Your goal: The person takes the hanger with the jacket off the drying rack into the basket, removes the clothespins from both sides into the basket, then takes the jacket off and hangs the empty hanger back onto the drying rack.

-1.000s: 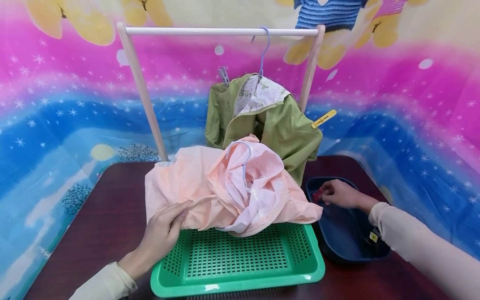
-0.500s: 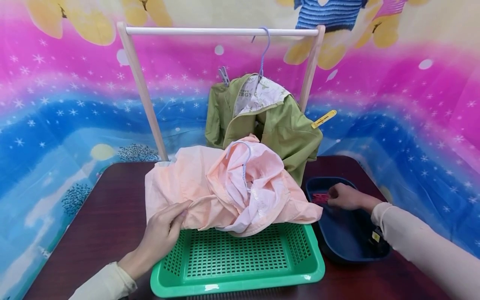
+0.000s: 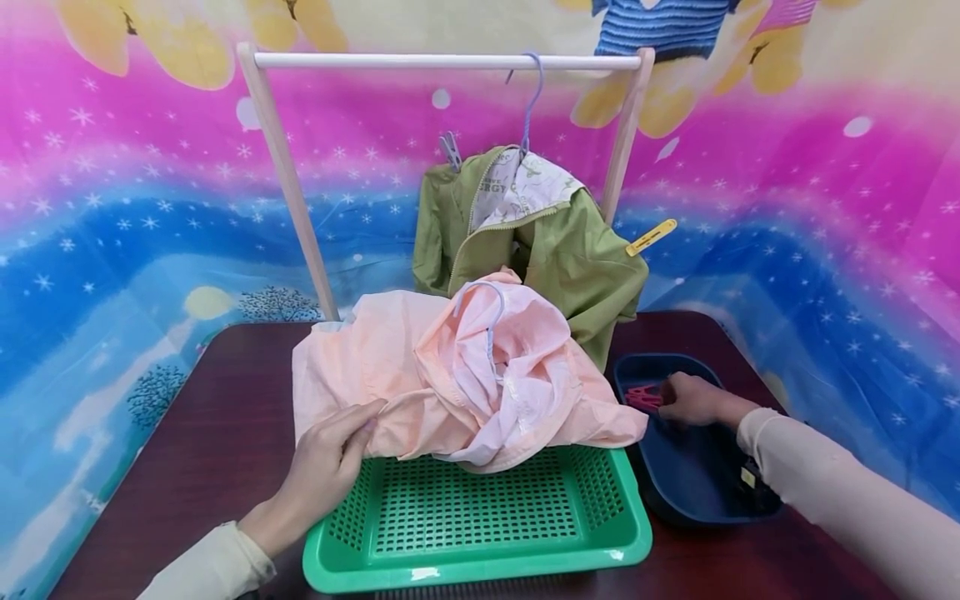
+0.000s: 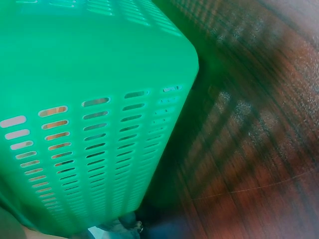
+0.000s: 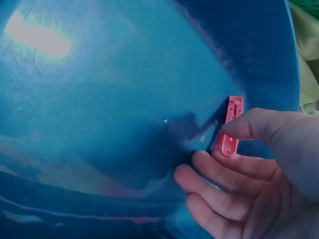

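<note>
In the head view my left hand point(image 3: 324, 458) holds the near edge of a pale pink jacket point(image 3: 390, 350) between fingers and thumb. A light blue hanger point(image 3: 491, 329) pokes out of the jacket's neck. The jacket lies bunched across the back of a green basket point(image 3: 480, 573). My right hand point(image 3: 693, 400) is down inside a dark blue tray point(image 3: 697, 492). In the right wrist view its thumb and fingers pinch a pink clothespin point(image 5: 232, 124) near the tray wall. The left wrist view shows only the basket's slotted side and the table.
Behind stands a wooden rack with a white rail point(image 3: 390, 61). An olive green jacket point(image 3: 585, 267) hangs from it on a purple hanger point(image 3: 534, 100). A grey clothespin point(image 3: 450, 152) and a yellow clothespin point(image 3: 651, 238) are clipped to it. A printed cloth surrounds the dark red table point(image 3: 202, 433).
My right hand has shifted slightly right and back within the tray; at first its fingers covered much of the clothespin, which now shows plainly beside the fingertips. My left hand and the pink jacket stay put.
</note>
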{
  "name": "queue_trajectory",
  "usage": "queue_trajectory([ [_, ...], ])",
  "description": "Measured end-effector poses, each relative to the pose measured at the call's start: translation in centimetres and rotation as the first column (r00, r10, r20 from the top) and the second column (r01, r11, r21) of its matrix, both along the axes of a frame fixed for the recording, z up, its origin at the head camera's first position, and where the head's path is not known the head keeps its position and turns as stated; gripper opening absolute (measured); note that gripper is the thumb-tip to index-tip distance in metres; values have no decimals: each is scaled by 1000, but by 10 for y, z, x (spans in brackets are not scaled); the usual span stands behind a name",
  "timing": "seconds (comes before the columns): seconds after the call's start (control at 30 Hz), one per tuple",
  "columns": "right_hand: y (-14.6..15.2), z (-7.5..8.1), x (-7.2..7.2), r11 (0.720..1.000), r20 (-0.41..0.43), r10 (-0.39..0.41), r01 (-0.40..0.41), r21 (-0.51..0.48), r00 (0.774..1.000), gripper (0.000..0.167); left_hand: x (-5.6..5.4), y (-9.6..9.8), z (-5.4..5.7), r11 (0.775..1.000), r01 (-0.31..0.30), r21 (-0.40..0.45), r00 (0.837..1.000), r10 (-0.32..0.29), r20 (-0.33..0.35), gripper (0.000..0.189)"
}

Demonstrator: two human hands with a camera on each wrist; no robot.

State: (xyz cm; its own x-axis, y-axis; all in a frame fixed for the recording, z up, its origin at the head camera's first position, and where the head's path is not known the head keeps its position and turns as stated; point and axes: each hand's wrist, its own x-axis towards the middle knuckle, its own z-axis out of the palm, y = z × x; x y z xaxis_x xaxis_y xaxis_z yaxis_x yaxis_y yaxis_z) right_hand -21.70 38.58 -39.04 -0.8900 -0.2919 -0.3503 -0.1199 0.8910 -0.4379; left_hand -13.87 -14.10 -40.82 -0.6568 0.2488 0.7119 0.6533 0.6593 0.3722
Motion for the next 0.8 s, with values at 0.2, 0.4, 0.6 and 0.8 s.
queue_trajectory([
  [0.2,-2,-2,-1,995,-60,-4,10,101,998,9,-1,-1,0,1000,0,-3,1000,0,6,34],
  [0.4,-4,-5,-2,980,-103,7,14,198,995,13,-1,-1,-1,1000,-3,-7,1000,3,11,34],
  [0.6,-3,-9,-3,975,-132,11,18,220,991,10,-1,0,-1,1000,-3,-4,1000,3,5,34],
  [0.8,-1,-12,-3,976,-140,-6,37,216,990,10,0,0,-1,1000,-1,-3,1000,1,0,34],
])
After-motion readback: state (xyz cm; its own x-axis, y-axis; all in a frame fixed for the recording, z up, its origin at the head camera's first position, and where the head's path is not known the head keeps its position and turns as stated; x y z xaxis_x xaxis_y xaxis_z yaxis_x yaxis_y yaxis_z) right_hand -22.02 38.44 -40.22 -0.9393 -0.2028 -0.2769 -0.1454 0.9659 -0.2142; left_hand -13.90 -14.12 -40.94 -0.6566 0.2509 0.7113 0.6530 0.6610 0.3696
